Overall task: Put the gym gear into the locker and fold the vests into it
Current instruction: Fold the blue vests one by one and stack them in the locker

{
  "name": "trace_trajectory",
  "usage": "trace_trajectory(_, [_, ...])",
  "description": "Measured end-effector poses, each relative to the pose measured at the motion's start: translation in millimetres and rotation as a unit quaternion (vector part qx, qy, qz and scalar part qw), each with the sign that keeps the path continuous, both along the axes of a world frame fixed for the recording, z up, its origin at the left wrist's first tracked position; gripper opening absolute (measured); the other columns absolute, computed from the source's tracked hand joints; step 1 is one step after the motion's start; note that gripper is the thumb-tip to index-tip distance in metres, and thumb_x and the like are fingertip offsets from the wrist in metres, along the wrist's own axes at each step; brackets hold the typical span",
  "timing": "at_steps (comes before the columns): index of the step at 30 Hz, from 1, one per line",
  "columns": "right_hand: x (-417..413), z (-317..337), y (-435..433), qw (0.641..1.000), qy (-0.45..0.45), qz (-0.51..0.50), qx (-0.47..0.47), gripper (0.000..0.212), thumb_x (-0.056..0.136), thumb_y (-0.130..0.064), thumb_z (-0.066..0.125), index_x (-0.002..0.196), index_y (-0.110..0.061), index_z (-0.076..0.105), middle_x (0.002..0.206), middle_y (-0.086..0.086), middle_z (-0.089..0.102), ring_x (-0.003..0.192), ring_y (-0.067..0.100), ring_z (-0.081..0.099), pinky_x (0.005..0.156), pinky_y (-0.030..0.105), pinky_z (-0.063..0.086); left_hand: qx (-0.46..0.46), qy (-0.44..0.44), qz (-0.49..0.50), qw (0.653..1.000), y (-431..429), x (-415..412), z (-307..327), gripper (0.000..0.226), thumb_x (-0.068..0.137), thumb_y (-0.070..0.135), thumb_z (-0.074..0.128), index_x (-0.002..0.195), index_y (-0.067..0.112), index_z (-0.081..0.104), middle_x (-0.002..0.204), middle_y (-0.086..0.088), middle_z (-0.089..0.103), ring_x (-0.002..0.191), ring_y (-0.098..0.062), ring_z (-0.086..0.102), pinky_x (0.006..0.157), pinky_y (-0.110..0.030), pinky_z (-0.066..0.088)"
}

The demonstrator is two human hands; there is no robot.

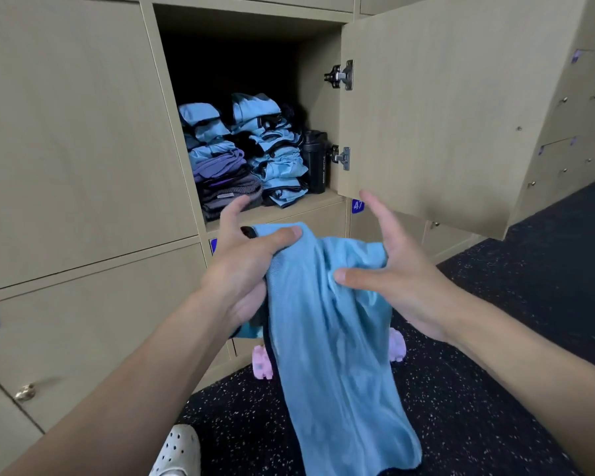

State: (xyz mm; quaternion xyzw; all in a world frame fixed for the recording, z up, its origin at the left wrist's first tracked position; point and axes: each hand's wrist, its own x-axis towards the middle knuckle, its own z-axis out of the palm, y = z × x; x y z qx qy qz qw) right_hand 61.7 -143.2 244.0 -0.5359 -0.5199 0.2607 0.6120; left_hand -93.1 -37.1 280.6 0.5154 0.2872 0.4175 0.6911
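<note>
Both hands are holding one blue vest (pixel 330 338) at centre frame, in front of and below the open locker (pixel 272 209). The left hand (pixel 251 255) is gripping the vest's dark-trimmed upper edge, thumb clamping the cloth against the curled fingers and the forefinger sticking out free. The right hand (pixel 392 269) is pinching the gathered cloth at the other upper corner, thumb lying across the fabric and the forefinger pointing upward. The rest of the vest is hanging loose toward the bottom of the frame, well clear of the locker shelf. The locker compartment is standing open at upper centre, its door (pixel 443 115) swinging out to the right on two metal hinges. Inside, a left stack (pixel 217 156) of folded blue, purple and grey garments is sitting just beside a right stack (pixel 272 149) of folded blue pieces with black trim. A black bottle (pixel 315 163) is standing upright between the right stack and the hinge-side wall. A number tag (pixel 357 205) reading 47 is showing below the door's lower corner. On the dark speckled floor (pixel 495 338) a pink object (pixel 263 365) is lying partly hidden behind the vest; its kind cannot be determined. A white perforated shoe (pixel 179 448) is showing at the bottom edge.
</note>
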Motion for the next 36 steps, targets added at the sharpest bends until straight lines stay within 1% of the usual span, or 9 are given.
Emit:
trace_trajectory(3, [-2.1, 3.7, 3.5, 0.997, 0.014, -0.074, 0.034, 0.093, 0.073, -0.011, 0.079, 0.137, -0.061, 0.035, 0.149, -0.024, 0.03, 0.142, 0.009, 0.035, 0.113, 0.046, 0.039, 0.005, 0.06, -0.043, 0.997, -4.2, 0.7, -10.8, 0.103, 0.074, 0.014, 0.084, 0.148, 0.048, 0.022, 0.119, -0.012, 0.068, 0.086, -0.021, 0.075, 0.079, -0.039, 0.059])
trace_trajectory(9, [9.1, 14.5, 0.3, 0.993, 0.085, -0.076, 0.039, 0.099, 0.055, -0.036, 0.089, 0.128, -0.072, 0.033, 0.15, -0.007, 0.037, 0.137, 0.019, 0.045, 0.109, 0.049, 0.043, 0.027, 0.051, -0.09, 0.994, -7.7, 0.8, -17.0, 0.117, 0.064, -0.001, 0.084, 0.148, 0.052, 0.023, 0.12, -0.016, 0.069, 0.092, -0.024, 0.075, 0.073, -0.037, 0.062])
trace_trajectory(13, [5.6, 6.1, -3.3, 0.996, 0.065, 0.047, -0.028, 0.111, 0.068, -0.008, 0.088, 0.139, -0.066, 0.025, 0.145, -0.002, 0.05, 0.119, 0.014, 0.063, 0.099, 0.042, 0.051, 0.025, 0.011, -0.032, 0.999, 0.1, 1.8, -9.5, 0.103, 0.075, -0.001, 0.08, 0.148, 0.049, 0.026, 0.12, -0.014, 0.067, 0.085, -0.022, 0.075, 0.066, -0.036, 0.061])
trace_trajectory(16, [1.4, 7.0, 0.2, 0.999, 0.049, -0.018, 0.009, 0.1, 0.076, -0.001, 0.079, 0.141, -0.06, 0.03, 0.144, -0.021, 0.04, 0.125, -0.006, 0.051, 0.099, 0.039, 0.051, 0.024, 0.037, -0.017, 0.999, 1.1, 0.2, -14.6, 0.11, 0.066, 0.014, 0.09, 0.146, 0.054, 0.025, 0.137, -0.009, 0.056, 0.095, -0.022, 0.074, 0.082, -0.04, 0.06])
trace_trajectory(18, [4.4, 9.6, 3.4, 0.995, 0.046, -0.075, 0.041, 0.094, 0.072, -0.014, 0.08, 0.138, -0.061, 0.032, 0.153, -0.016, 0.032, 0.14, 0.008, 0.039, 0.11, 0.048, 0.042, 0.023, 0.075, -0.052, 0.996, -2.2, -0.3, -20.1, 0.12, 0.057, 0.019, 0.095, 0.144, 0.059, 0.022, 0.138, -0.007, 0.057, 0.102, -0.023, 0.072, 0.088, -0.043, 0.058])
trace_trajectory(24, [9.2, 9.4, -2.5, 1.0, 0.009, -0.022, -0.021, 0.108, 0.068, -0.027, 0.09, 0.141, -0.066, 0.02, 0.152, -0.031, 0.012, 0.142, -0.003, 0.016, 0.119, 0.045, 0.026, 0.014, 0.04, -0.045, 0.998, -2.6, 2.3, -13.0, 0.113, 0.077, -0.005, 0.078, 0.149, 0.055, 0.016, 0.113, -0.011, 0.073, 0.084, -0.023, 0.075, 0.072, -0.039, 0.061])
trace_trajectory(27, [6.1, 7.2, -2.2, 0.999, 0.012, -0.045, -0.016, 0.103, 0.076, -0.005, 0.083, 0.14, -0.063, 0.028, 0.146, -0.03, 0.021, 0.14, -0.003, 0.024, 0.115, 0.039, 0.034, -0.011, 0.041, -0.015, 0.999, -1.6, -1.2, -9.6, 0.109, 0.079, -0.005, 0.077, 0.15, 0.053, 0.018, 0.108, -0.011, 0.072, 0.081, -0.024, 0.076, 0.067, -0.04, 0.062])
trace_trajectory(32, [5.9, 13.5, 1.7, 0.992, 0.098, -0.078, 0.034, 0.088, 0.073, -0.009, 0.078, 0.126, -0.068, 0.04, 0.15, 0.014, 0.04, 0.13, 0.028, 0.053, 0.105, 0.051, 0.047, -0.056, 0.042, -0.028, 0.997, -5.1, -1.4, -10.9, 0.107, 0.08, 0.002, 0.077, 0.154, 0.045, 0.012, 0.099, -0.004, 0.075, 0.071, -0.017, 0.075, 0.057, -0.033, 0.06])
trace_trajectory(36, [6.7, 12.6, 0.1, 0.989, 0.111, -0.085, 0.053, 0.087, 0.078, -0.003, 0.075, 0.131, -0.062, 0.038, 0.142, 0.013, 0.047, 0.111, 0.025, 0.066, 0.097, 0.048, 0.054, -0.078, 0.071, -0.099, 0.989, -15.2, -0.6, -16.8, 0.117, 0.077, 0.006, 0.08, 0.155, 0.046, 0.004, 0.111, -0.002, 0.07, 0.086, -0.017, 0.075, 0.066, -0.032, 0.06])
